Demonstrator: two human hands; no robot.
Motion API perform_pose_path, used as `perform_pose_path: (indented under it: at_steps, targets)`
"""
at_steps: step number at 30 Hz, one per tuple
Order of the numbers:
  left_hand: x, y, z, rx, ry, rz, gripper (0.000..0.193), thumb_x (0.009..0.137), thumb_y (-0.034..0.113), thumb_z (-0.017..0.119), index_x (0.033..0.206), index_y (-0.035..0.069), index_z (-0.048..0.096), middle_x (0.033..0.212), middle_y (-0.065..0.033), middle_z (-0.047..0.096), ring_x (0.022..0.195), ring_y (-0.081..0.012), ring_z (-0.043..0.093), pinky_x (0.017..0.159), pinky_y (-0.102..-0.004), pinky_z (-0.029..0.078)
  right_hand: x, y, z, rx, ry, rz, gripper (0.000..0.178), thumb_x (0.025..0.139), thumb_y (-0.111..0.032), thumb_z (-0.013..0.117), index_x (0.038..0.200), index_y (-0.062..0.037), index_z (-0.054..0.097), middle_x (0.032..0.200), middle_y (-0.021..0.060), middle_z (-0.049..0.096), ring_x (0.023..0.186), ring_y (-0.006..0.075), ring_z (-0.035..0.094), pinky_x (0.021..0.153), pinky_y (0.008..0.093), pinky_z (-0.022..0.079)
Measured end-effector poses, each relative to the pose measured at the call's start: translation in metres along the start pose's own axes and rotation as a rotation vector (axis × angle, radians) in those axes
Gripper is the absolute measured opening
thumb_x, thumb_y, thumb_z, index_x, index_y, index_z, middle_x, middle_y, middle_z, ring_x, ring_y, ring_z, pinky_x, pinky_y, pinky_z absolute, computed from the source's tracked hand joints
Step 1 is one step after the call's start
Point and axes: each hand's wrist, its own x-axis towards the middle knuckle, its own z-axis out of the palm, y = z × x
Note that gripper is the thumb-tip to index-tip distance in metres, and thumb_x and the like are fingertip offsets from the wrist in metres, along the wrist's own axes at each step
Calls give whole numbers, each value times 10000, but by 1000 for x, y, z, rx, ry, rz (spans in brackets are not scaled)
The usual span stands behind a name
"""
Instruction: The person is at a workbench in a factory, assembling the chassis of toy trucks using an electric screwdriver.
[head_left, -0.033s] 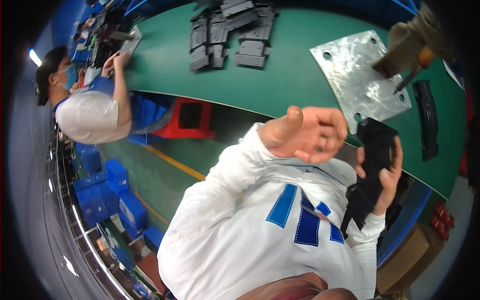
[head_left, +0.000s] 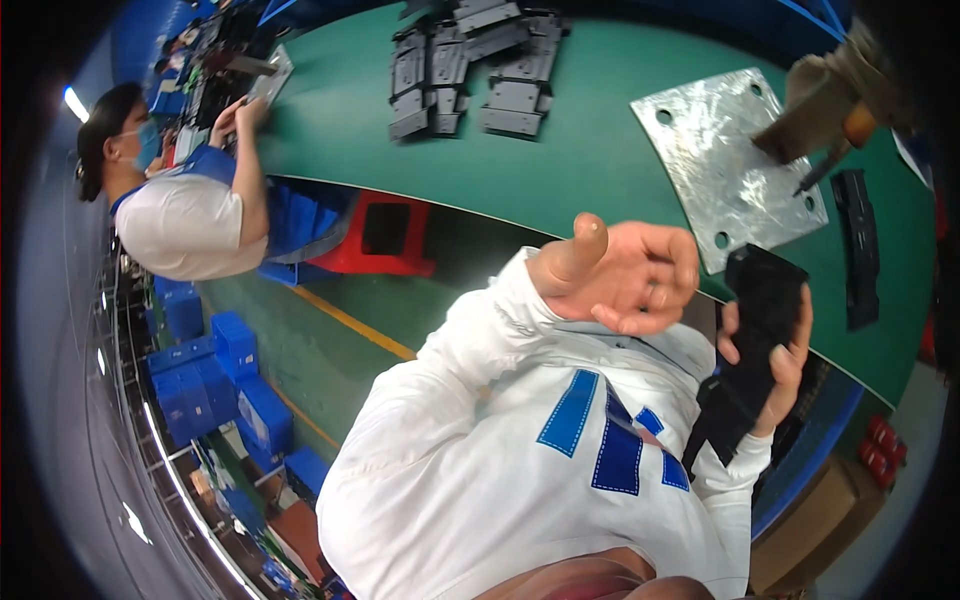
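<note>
My left hand point(head_left: 630, 278) is raised in front of my chest, palm up, thumb stretched out and fingers loosely bent, with nothing in it. To its right, my right hand point(head_left: 785, 375) grips a long black plastic part point(head_left: 762, 300), with fingers on both sides of it. The part is tilted, its upper end close to the table edge and its lower end against my shirt. Just beyond lies a silvery metal plate point(head_left: 710, 150) with holes at its corners. A similar dark plastic strip point(head_left: 857, 250) rests on the table to the right of the plate.
Dark grey plastic parts point(head_left: 515, 105) are piled on the green table point(head_left: 350, 120). A wooden-handled tool point(head_left: 845, 140) stands over the plate. At left, a masked co-worker point(head_left: 190, 220) sits by a red stool point(head_left: 385, 265). Blue bins point(head_left: 232, 345) and a cardboard box point(head_left: 815, 530) are lower down.
The table and its contents have shifted slightly right and down in the view. Both hands keep nearly the same pose, the right still holding the black plastic part.
</note>
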Motion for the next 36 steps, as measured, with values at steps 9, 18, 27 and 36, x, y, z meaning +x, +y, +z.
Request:
perform_pose_path:
  at_steps: [9,18,27,36]
  targets:
    - [-5,-11,-3,-254,-271,77,782,641,735,841,1022,118,547,818,54,451,643,-67,521,518,-165,377,0,-2,-29,238,-100,15,765,904,-234,626,1597,-204,305,1456,111,437,993,297,439,654,296,457]
    - [-11,-12,0,-277,-301,103,495,713,552,900,762,169,592,704,100,461,669,-71,509,589,-185,373,1,0,-37,314,-164,63,693,933,-231,603,1572,-182,339,1521,84,411,1026,288,427,681,300,457]
    - [-2,-3,-1,80,102,238,370,883,336,813,799,92,549,697,27,471,663,-74,444,548,-208,315,22,-11,-56,889,52,517,532,917,-285,628,1404,-120,490,1313,77,528,992,242,446,655,333,459]
    - [71,1,-11,1150,637,244,546,832,213,835,1271,8,584,1186,-121,634,772,-91,602,675,-230,504,58,-11,-21,1026,118,649,428,952,-304,628,1297,-62,553,1232,129,567,1054,277,518,691,354,489]
